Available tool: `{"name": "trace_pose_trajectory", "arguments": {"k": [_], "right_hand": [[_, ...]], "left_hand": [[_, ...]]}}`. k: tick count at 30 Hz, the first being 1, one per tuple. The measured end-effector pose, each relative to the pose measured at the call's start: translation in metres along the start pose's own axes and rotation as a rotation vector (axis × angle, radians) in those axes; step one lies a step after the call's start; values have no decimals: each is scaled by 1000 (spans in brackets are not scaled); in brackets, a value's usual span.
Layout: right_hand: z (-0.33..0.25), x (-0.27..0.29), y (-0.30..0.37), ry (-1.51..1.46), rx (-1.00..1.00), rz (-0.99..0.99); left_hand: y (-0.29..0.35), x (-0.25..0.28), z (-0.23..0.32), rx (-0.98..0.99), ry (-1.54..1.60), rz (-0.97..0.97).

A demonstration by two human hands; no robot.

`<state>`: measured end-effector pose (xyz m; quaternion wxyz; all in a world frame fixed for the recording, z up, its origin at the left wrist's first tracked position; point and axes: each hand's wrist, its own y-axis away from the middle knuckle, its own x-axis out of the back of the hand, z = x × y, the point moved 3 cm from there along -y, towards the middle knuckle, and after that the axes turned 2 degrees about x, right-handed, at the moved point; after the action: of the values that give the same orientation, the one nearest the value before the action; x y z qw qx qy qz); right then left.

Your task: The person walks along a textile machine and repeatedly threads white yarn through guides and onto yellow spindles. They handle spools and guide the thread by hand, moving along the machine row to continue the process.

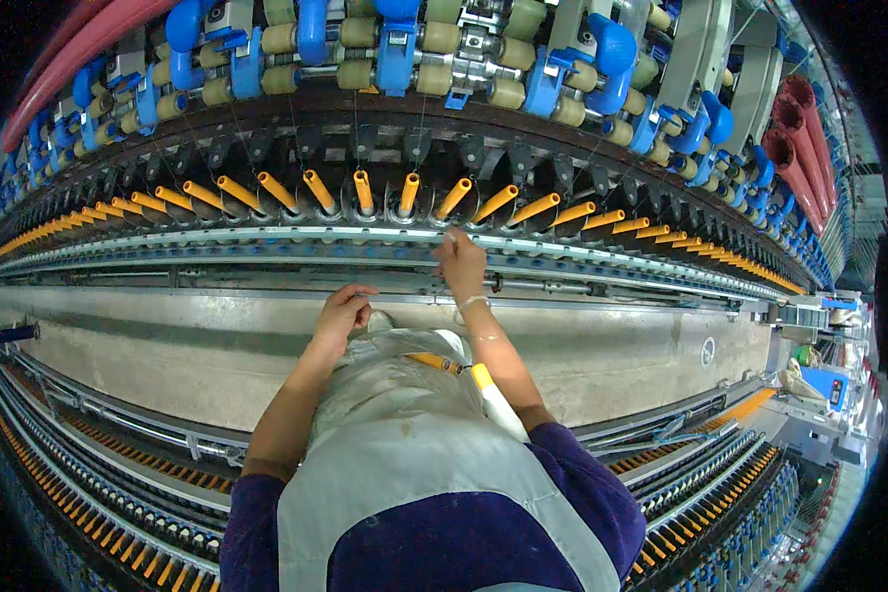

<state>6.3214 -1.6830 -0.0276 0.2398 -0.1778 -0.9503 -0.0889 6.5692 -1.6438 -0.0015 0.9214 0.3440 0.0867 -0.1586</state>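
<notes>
My right hand (462, 264) is raised to the front rail (365, 235) of a spinning machine, just below an orange bobbin tube (454, 198). Its fingers are pinched together; whatever they may hold is too small to make out. Lower and to the left, my left hand (341, 316) hovers in front of my apron, loosely bent, with the index finger stretched out and apart from the thumb. No object shows in it. Upright orange tubes stand in a long row on spindles behind the rail. Thin yarns run down to some of them from the rollers (440, 37) above.
Blue roller arms (398, 49) line the machine's top. Dark red tubes (799, 148) are stacked at the upper right. Behind me, across a grey floor aisle (602, 345), runs another machine with orange tubes (118, 543). A yellow-handled tool (432, 362) hangs at my grey apron (385, 434).
</notes>
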Motion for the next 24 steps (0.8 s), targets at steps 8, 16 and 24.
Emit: {"name": "trace_pose_trajectory", "arguments": {"k": [8, 16, 24], "right_hand": [[-35, -10, -42, 244, 373, 442], [-33, -17, -42, 307, 115, 293], [-168, 97, 18, 433, 685, 261]], "left_hand": [[10, -7, 15, -63, -81, -46], [4, 6, 15, -44, -60, 9], [63, -50, 143, -605, 42, -44]]}}
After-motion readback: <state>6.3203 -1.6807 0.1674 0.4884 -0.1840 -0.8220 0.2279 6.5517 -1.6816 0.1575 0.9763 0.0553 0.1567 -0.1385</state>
